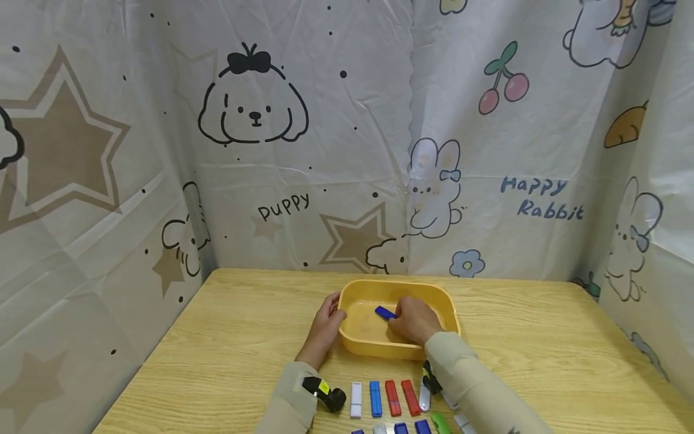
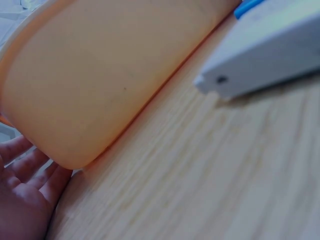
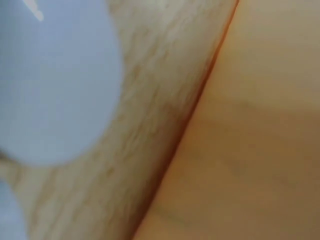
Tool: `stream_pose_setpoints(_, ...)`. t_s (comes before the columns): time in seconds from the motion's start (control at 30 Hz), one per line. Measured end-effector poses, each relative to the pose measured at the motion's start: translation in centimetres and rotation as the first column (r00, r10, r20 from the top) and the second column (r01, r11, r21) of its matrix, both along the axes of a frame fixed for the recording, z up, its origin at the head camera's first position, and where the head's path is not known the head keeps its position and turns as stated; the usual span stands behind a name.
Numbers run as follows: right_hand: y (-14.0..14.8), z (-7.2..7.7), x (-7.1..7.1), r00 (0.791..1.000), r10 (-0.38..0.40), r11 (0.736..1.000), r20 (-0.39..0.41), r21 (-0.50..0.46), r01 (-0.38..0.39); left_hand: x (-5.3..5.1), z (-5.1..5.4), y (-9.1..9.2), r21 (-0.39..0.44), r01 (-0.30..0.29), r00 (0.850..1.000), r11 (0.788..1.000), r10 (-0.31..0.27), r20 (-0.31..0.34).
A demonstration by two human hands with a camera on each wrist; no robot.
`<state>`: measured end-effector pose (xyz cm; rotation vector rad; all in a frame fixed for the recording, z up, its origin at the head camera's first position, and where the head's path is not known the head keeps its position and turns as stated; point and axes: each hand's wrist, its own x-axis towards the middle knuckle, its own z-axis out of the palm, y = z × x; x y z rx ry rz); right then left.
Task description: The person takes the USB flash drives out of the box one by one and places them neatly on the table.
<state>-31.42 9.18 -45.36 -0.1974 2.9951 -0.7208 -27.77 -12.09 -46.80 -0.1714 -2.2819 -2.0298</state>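
Observation:
A yellow plastic tray [image 1: 374, 349] stands on the wooden table. Inside it lies a dark blue USB stick [image 1: 385, 313], whose near end my right hand [image 1: 416, 320] pinches, fingertips down near the tray floor. My left hand [image 1: 325, 323] holds the tray's left side, thumb at the rim and fingers against the outer wall. The left wrist view shows those fingers [image 2: 30, 167] touching the tray's rounded corner [image 2: 75, 145]. In the right wrist view the tray wall [image 3: 250, 150] fills the right side, and the hand is not visible.
Before the tray lie several USB sticks in rows: a white one [image 1: 355, 399], a blue one [image 1: 375, 398], red ones [image 1: 393, 398], a silver one [image 1: 425, 398] and a green one [image 1: 440, 423]. My right forearm covers part of the rows. A patterned curtain [image 1: 325, 150] surrounds the table.

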Motion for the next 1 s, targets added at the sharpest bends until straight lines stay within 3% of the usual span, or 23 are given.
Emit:
stream_pose_setpoints(0.3,0.7,1.2,0.9,1.0,-0.002,1.0,-0.023,-0.016,0.002,0.1,0.4,-0.2,-0.021,0.004,1.0,1.0,-0.004,-0.012)
stream_pose_setpoints(0.5,1.7,2.1,2.6,0.992,0.048,0.998,-0.116,-0.037,-0.052,-2.0,-2.6,-0.5,-0.018,-0.025,1.0,1.0,0.024,-0.008)
stream_pose_setpoints(0.63,2.7,2.8,4.2,0.982,0.061,0.996,-0.177,-0.046,-0.07,-2.6,-3.5,-0.5,-0.028,-0.046,0.999,0.999,0.046,-0.014)
stream_pose_setpoints(0.83,4.9,3.9,7.4,0.97,0.057,0.995,-0.235,-0.069,-0.075,-2.5,-3.5,-0.2,-0.022,-0.054,0.998,0.998,0.054,-0.019)
stream_pose_setpoints(1.0,7.2,4.4,10.5,0.975,0.035,0.995,-0.221,-0.083,-0.055,-2.5,-3.4,-0.1,-0.016,-0.048,0.999,0.999,0.047,-0.014)
